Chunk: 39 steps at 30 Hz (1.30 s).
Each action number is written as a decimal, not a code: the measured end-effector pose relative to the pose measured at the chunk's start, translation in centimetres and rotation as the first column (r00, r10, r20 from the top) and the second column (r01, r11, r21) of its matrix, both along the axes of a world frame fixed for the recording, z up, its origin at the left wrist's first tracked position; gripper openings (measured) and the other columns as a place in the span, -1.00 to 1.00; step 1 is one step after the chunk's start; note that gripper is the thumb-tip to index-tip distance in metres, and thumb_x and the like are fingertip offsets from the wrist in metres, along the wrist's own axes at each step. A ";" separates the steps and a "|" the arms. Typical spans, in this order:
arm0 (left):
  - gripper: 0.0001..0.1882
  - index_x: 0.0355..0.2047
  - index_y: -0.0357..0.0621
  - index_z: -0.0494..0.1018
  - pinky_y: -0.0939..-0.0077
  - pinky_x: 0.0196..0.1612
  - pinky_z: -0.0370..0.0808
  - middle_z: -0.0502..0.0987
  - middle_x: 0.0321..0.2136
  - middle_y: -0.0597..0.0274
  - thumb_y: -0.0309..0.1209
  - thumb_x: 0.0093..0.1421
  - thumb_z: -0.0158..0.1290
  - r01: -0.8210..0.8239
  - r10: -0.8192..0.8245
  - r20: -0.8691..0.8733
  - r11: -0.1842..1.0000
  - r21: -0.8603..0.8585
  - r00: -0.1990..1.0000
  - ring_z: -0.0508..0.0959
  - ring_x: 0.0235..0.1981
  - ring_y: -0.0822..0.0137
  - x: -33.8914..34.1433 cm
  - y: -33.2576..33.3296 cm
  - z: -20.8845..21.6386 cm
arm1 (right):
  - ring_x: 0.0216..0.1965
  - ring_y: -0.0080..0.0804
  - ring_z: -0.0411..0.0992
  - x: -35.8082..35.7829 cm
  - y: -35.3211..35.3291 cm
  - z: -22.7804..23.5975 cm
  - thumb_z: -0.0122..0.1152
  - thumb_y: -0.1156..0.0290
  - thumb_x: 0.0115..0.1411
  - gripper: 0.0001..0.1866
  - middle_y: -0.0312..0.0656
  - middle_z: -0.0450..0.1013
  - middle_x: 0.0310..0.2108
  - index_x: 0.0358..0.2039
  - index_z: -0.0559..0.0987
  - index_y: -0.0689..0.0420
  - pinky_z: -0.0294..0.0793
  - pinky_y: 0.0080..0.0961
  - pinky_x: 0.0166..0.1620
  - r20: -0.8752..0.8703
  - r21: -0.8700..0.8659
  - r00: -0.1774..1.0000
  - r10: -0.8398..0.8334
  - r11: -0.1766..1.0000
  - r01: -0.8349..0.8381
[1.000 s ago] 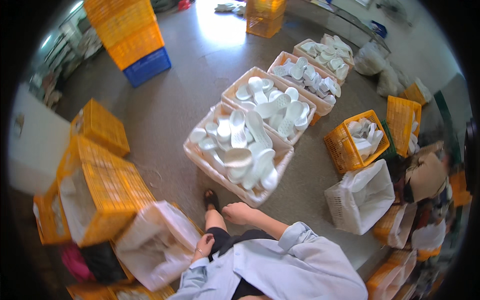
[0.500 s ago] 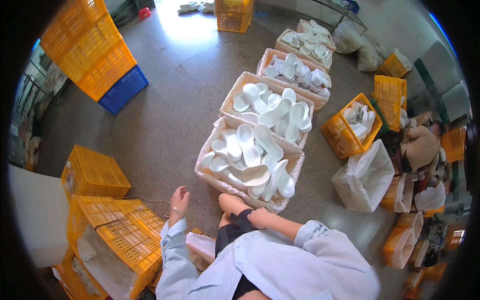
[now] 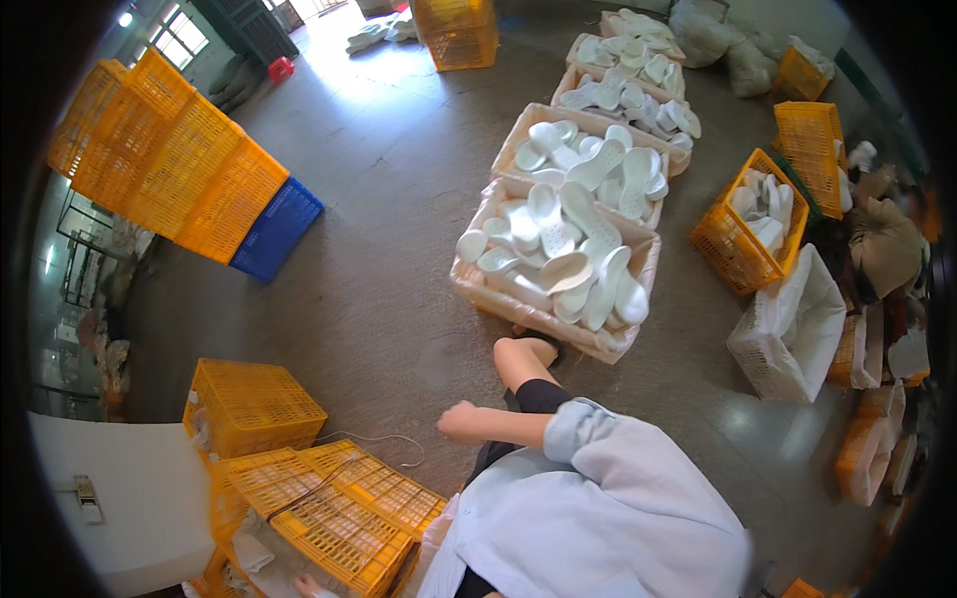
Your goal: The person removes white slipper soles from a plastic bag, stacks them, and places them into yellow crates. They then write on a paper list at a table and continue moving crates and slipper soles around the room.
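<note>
My right hand point(image 3: 461, 423) hovers over my lap, its fingers curled into a loose fist with nothing visible in it. At the bottom edge my left hand point(image 3: 309, 586) is by the opening of a yellow crate point(image 3: 329, 508) lying on its side, close to pale, thin white pieces point(image 3: 257, 553) inside; its fingers are mostly cut off or hidden. In front of my knees stands a lined crate point(image 3: 558, 334) heaped with white, sole-shaped insoles point(image 3: 550, 221), some dotted with small holes. One cream-coloured insole point(image 3: 566, 272) lies on top. Neither hand touches this heap.
More lined crates of white insoles point(image 3: 598, 164) line up behind. At the right are a yellow crate of white pieces point(image 3: 758, 214), a white lined basket point(image 3: 793, 334) and a co-worker point(image 3: 885, 249). Yellow crates point(image 3: 189, 159) over a blue one point(image 3: 277, 229) stand left. A cable point(image 3: 399, 439) lies on the floor.
My left hand has gone down and left to the yellow crate's opening. My right hand has left my knee and moved left. The view has turned leftward.
</note>
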State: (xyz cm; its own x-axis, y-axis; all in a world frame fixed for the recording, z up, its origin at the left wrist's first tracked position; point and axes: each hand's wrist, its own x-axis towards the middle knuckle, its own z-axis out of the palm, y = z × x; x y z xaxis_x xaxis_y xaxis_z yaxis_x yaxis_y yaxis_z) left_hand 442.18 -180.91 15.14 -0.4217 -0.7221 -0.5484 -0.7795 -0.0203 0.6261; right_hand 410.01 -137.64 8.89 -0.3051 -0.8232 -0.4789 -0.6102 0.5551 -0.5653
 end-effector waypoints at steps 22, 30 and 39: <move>-0.72 -0.11 -0.13 0.31 0.44 -0.30 0.50 0.47 -0.23 0.16 -0.36 0.17 -0.04 0.168 -0.142 -0.092 0.903 0.397 0.986 0.53 -0.29 0.27 -45.7 13.6 -9.7 | -0.22 -0.12 0.46 -39.1 8.0 -4.1 0.04 0.33 0.01 -0.72 0.00 0.48 -0.28 -0.30 0.56 0.21 0.43 -0.19 -0.20 0.159 0.187 0.815 -0.557 0.828 0.529; -0.76 -0.25 -0.23 0.46 0.39 -0.22 0.45 0.51 -0.28 0.11 -0.36 0.12 -0.03 0.697 -0.879 0.240 0.474 0.539 0.412 0.51 -0.30 0.27 -69.1 4.8 -17.7 | -0.15 -0.21 0.42 -61.9 14.2 -15.2 -0.01 0.34 0.05 -0.63 -0.01 0.45 -0.19 -0.14 0.46 0.22 0.38 -0.38 -0.12 0.463 -0.267 0.236 -0.854 0.119 0.956; -0.85 -0.40 -0.24 0.39 0.56 -0.64 0.31 0.40 -0.64 0.24 -0.42 0.07 -0.09 0.830 -0.830 -0.034 0.555 0.058 0.557 0.37 -0.66 0.44 -125.6 3.5 -22.5 | -0.36 -0.21 0.49 -46.9 18.9 -26.9 0.12 0.34 -0.06 -0.74 -0.04 0.49 -0.37 -0.34 0.55 0.17 0.47 -0.32 -0.31 0.159 0.576 0.025 -0.987 0.113 0.809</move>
State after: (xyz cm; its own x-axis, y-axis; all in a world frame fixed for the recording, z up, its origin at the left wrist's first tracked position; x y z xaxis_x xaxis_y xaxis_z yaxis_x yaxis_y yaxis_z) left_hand 316.61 -177.36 -7.31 -0.8182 -0.0172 -0.5747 -0.4694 0.5974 0.6503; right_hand 363.10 -118.69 -17.97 -0.3929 0.1536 -0.9067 0.7658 0.6006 -0.2301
